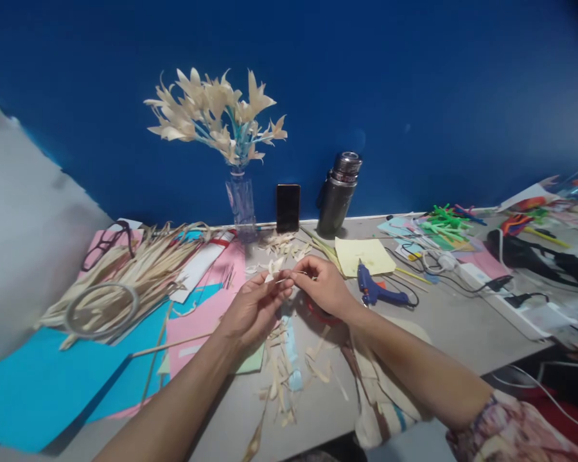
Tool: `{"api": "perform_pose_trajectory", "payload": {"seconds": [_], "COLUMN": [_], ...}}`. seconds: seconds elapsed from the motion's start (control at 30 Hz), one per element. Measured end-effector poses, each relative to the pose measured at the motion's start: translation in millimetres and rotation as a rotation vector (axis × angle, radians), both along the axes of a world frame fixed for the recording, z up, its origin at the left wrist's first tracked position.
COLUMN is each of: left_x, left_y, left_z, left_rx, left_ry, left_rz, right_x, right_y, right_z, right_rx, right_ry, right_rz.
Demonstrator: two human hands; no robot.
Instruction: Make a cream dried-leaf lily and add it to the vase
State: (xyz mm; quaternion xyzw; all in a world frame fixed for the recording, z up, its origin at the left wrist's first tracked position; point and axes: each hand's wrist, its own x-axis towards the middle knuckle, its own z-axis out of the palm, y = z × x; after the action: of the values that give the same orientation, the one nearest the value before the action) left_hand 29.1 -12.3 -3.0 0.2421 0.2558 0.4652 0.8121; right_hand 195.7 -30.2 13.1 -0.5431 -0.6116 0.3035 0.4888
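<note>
Near the middle of the table, my two hands meet fingertip to fingertip. My left hand (257, 311) pinches a small cream-coloured flower (274, 267) that looks made from dried husk; its petals rise above the fingers. The fingers of my right hand (324, 285) are pressed together around a thin pale strand at the flower's base. Just what the right fingertips grip is too small to make out well. Below the hands lie scattered husk scraps (282, 378) and a light blue strip (293, 356).
At the back stand a glass vase (242, 205) of husk flowers, a phone (288, 208) and a dark flask (338, 196). A blue glue gun (383, 289) lies to the right, near a power strip (501, 298). Dried husks (144, 269) and a tape ring (101, 310) lie left.
</note>
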Motion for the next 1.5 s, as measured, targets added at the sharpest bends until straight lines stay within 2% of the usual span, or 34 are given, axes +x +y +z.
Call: {"api": "perform_pose_trajectory", "payload": {"seconds": [0.17, 0.23, 0.33, 0.43, 0.5, 0.6, 0.73, 1.0, 1.17, 1.33, 1.5], "left_x": [-1, -1, -3, -4, -4, -2, 0, -1, 0, 0, 0], "left_y": [2, 2, 2, 2, 3, 3, 4, 7, 6, 6, 6], "left_z": [-4.5, -4.5, -3.0, -1.9, -2.1, -3.7, -6.5, -8.7, -6.0, -7.0, -6.9], "left_rx": [0.019, 0.023, 0.013, 0.002, 0.008, 0.016, 0.008, 0.020, 0.016, 0.023, 0.021], "left_ry": [0.033, 0.057, 0.096, 0.098, 0.112, 0.163, 0.188, 0.199, 0.210, 0.200, 0.195], "left_rz": [-0.028, -0.044, -0.047, -0.048, -0.056, -0.071, -0.044, -0.041, -0.031, -0.036, -0.041], "right_x": [3, 18, 72, 149, 192, 221, 214, 197, 196, 203, 210], "right_y": [-4, -1, 9, 21, 26, 28, 29, 26, 24, 22, 18], "right_z": [1.6, 10.2, 28.3, 37.1, 32.5, 15.4, -1.6, 3.9, -1.8, -2.8, 6.9], "right_rx": [0.187, 0.185, 0.023, -0.214, -0.352, -0.435, -0.476, -0.461, -0.450, -0.419, -0.338], "right_ry": [-0.301, -0.381, -0.444, -0.662, -0.826, -0.861, -0.869, -1.010, -1.065, -1.012, -0.823], "right_rz": [-0.002, 0.019, -0.021, -0.211, -0.314, -0.303, -0.243, -0.278, -0.312, -0.402, -0.433]}}
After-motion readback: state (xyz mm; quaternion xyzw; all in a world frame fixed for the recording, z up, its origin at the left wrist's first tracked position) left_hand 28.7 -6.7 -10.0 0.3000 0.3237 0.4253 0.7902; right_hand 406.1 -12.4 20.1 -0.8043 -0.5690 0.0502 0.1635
